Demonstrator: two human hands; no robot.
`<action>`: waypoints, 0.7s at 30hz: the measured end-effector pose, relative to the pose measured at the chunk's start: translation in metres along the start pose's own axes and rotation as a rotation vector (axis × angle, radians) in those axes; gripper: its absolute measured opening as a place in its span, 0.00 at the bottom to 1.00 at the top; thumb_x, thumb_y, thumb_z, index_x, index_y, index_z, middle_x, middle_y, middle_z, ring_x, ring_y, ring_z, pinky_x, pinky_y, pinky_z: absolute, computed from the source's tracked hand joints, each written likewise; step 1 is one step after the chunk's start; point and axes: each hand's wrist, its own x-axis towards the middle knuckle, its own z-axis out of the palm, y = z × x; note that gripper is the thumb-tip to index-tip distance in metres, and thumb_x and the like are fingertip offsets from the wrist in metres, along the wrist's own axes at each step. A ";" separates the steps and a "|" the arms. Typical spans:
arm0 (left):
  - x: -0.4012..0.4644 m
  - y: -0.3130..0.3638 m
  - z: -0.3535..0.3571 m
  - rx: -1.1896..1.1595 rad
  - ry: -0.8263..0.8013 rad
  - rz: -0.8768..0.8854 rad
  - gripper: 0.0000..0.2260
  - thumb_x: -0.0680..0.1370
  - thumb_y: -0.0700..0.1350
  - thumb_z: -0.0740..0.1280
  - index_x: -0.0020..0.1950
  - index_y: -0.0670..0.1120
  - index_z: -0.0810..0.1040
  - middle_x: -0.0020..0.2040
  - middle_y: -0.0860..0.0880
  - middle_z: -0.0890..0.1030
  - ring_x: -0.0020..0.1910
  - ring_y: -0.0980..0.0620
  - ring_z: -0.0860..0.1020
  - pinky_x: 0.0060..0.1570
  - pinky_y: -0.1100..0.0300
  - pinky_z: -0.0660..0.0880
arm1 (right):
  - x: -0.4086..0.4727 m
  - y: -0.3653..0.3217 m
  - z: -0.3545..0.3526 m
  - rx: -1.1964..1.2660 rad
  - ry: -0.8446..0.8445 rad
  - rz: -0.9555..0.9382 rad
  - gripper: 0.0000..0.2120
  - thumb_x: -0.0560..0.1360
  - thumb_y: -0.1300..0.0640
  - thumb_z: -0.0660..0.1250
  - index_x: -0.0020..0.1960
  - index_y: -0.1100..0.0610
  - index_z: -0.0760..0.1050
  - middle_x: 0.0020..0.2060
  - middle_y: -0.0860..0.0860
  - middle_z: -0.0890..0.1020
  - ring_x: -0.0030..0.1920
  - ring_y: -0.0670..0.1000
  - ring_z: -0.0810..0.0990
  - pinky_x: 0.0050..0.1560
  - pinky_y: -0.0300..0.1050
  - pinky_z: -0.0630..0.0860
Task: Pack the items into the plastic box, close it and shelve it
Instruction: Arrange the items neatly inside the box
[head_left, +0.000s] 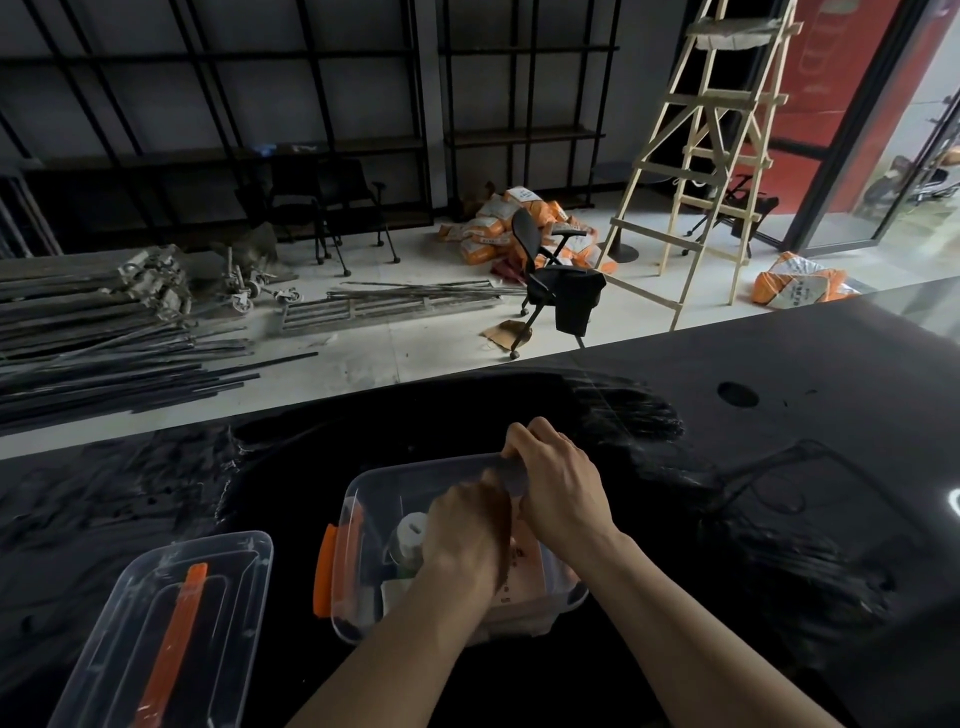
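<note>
A clear plastic box (358, 499) with an orange side latch (324, 569) stands open on the glossy black table (779, 395). Inside it I see a white round-capped container (413, 530) and a pale pink flat packet (524, 577). My left hand (460, 535) reaches down into the box among the items; what it holds is hidden. My right hand (558, 478) is closed around a dark cylindrical item (506, 475) at the box's far right rim. The clear lid (156, 613) with an orange handle strip (174, 639) lies flat to the left of the box.
Beyond the table's far edge is a floor with metal rods (104, 364), a black chair (556, 280), a wooden ladder (706, 156), orange sacks (498, 228) and dark shelving (260, 130) along the wall. A round hole (737, 394) is in the table at right.
</note>
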 end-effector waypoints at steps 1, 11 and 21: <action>-0.002 -0.001 0.001 -0.050 -0.008 0.012 0.22 0.78 0.49 0.69 0.70 0.47 0.67 0.58 0.44 0.81 0.56 0.42 0.81 0.53 0.50 0.77 | 0.000 0.000 0.000 -0.005 0.005 0.004 0.08 0.73 0.49 0.62 0.50 0.51 0.72 0.45 0.47 0.73 0.43 0.54 0.76 0.35 0.45 0.65; 0.014 -0.015 0.021 -0.317 -0.116 0.096 0.24 0.74 0.47 0.75 0.69 0.52 0.72 0.64 0.47 0.79 0.63 0.43 0.79 0.60 0.47 0.77 | 0.002 0.003 0.006 -0.032 0.009 0.019 0.13 0.69 0.64 0.71 0.49 0.51 0.73 0.45 0.47 0.74 0.39 0.50 0.70 0.36 0.43 0.63; 0.010 -0.009 0.017 -0.100 -0.226 0.129 0.23 0.77 0.53 0.71 0.69 0.46 0.72 0.64 0.43 0.79 0.62 0.40 0.79 0.60 0.46 0.77 | 0.000 -0.003 0.002 -0.090 -0.030 0.013 0.13 0.72 0.64 0.67 0.52 0.51 0.71 0.48 0.47 0.73 0.44 0.53 0.75 0.35 0.45 0.66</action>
